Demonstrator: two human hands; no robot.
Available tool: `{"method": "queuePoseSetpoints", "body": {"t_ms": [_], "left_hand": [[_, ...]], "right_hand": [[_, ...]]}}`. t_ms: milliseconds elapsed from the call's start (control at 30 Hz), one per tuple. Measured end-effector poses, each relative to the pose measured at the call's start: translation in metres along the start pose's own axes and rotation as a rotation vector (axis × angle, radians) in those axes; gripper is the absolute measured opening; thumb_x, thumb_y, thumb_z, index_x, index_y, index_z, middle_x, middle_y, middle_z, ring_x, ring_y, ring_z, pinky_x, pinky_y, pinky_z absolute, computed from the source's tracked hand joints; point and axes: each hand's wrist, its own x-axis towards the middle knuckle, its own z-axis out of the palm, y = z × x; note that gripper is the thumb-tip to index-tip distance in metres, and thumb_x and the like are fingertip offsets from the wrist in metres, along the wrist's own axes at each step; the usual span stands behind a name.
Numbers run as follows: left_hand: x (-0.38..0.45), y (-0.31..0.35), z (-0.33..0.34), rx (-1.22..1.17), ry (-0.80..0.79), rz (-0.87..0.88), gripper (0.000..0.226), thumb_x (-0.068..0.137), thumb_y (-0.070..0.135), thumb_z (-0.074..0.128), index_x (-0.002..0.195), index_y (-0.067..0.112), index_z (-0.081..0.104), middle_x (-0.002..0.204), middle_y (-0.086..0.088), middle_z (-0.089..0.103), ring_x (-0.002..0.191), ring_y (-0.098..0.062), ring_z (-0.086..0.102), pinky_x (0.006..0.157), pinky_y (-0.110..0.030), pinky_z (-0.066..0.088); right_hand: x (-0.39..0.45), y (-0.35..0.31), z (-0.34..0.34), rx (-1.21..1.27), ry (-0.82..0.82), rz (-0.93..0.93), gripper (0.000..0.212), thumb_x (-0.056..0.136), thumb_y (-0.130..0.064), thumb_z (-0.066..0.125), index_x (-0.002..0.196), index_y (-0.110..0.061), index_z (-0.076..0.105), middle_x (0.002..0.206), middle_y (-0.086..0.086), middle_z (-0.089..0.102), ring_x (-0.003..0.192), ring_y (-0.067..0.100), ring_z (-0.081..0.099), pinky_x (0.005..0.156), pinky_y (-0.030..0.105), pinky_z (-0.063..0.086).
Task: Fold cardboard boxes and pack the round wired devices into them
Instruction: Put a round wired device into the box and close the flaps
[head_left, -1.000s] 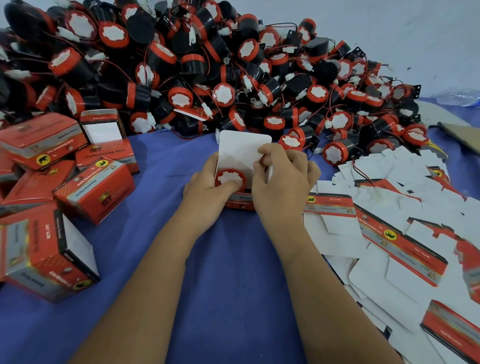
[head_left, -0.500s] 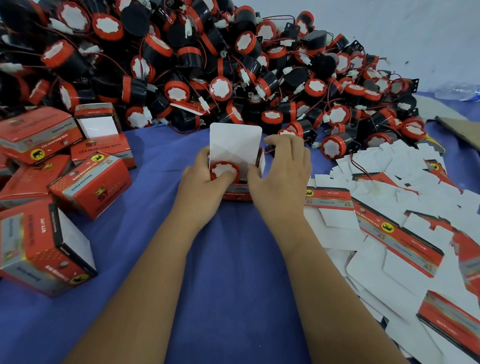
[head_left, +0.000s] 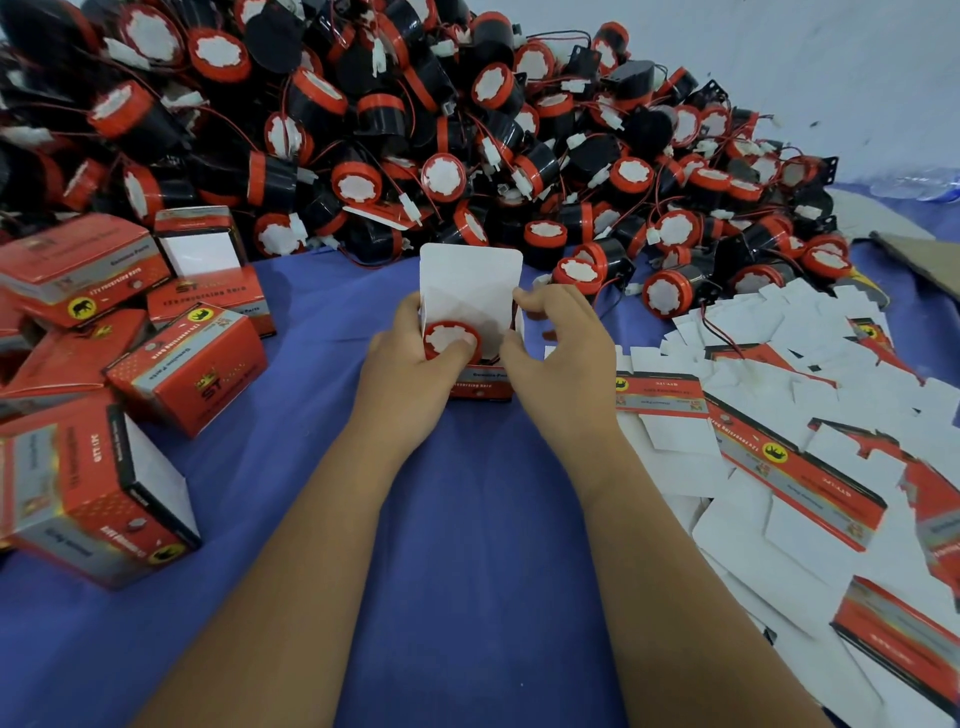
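Already the round device (head_left: 451, 340) sat inside the open box (head_left: 480, 382) mid-table, lid flap (head_left: 470, 283) upright. The left hand (head_left: 410, 364) gripped box and device; the right hand (head_left: 558, 348) hovered, fingers loosely curled. Several packed boxes (head_left: 182, 374) lay left; a huge device pile (head_left: 415, 130) and flat boxes (head_left: 779, 457) remained.

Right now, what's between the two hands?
In the head view, the open box stands between the left hand and right hand. A round device sits in its mouth, and the white lid flap stands upright behind it.
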Motion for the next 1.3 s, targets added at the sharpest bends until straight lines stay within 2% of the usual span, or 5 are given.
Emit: {"method": "queuePoseSetpoints", "body": {"t_ms": [133, 300, 567, 733, 1300], "left_hand": [[0.001, -0.001, 0.000, -0.009, 0.005, -0.005, 0.048, 0.089, 0.035, 0.061, 0.135, 0.032, 0.046, 0.119, 0.008, 0.062, 0.111, -0.016, 0.059, 0.094, -0.045, 0.052], [0.001, 0.001, 0.000, -0.033, 0.002, 0.004, 0.048, 0.083, 0.043, 0.058, 0.129, 0.036, 0.049, 0.112, 0.014, 0.065, 0.104, -0.009, 0.062, 0.092, -0.043, 0.054], [0.002, 0.007, 0.003, -0.318, 0.007, -0.103, 0.046, 0.085, 0.052, 0.035, 0.119, 0.037, 0.062, 0.115, -0.002, 0.070, 0.109, -0.024, 0.065, 0.099, -0.053, 0.050], [0.003, 0.007, 0.001, -0.442, 0.011, -0.043, 0.045, 0.108, 0.028, 0.020, 0.121, 0.026, 0.063, 0.100, 0.009, 0.075, 0.089, -0.002, 0.070, 0.071, -0.018, 0.054], [0.002, 0.003, -0.009, -0.088, 0.150, 0.219, 0.025, 0.089, 0.001, 0.065, 0.085, 0.026, 0.065, 0.091, 0.018, 0.067, 0.095, -0.006, 0.062, 0.079, -0.019, 0.050]], "right_hand": [[-0.001, 0.002, 0.001, -0.026, 0.025, -0.046, 0.029, 0.082, -0.002, 0.068, 0.111, -0.004, 0.067, 0.114, 0.002, 0.064, 0.114, 0.022, 0.055, 0.099, 0.040, 0.047], [-0.003, -0.002, 0.008, -0.058, -0.058, -0.140, 0.028, 0.080, -0.001, 0.067, 0.107, -0.003, 0.072, 0.115, 0.006, 0.065, 0.113, 0.018, 0.052, 0.101, 0.010, 0.033], [-0.005, -0.004, 0.010, -0.094, -0.090, -0.073, 0.026, 0.093, -0.022, 0.054, 0.103, -0.014, 0.077, 0.104, -0.005, 0.073, 0.107, 0.016, 0.051, 0.098, 0.045, 0.038], [-0.006, 0.000, 0.014, -0.125, -0.059, -0.085, 0.020, 0.092, -0.019, 0.060, 0.101, -0.014, 0.078, 0.109, -0.002, 0.068, 0.106, 0.012, 0.044, 0.097, 0.043, 0.038], [-0.004, -0.006, 0.007, 0.164, -0.041, 0.062, 0.046, 0.082, -0.010, 0.071, 0.122, -0.022, 0.051, 0.120, -0.010, 0.056, 0.110, 0.009, 0.053, 0.094, 0.020, 0.043]]}}
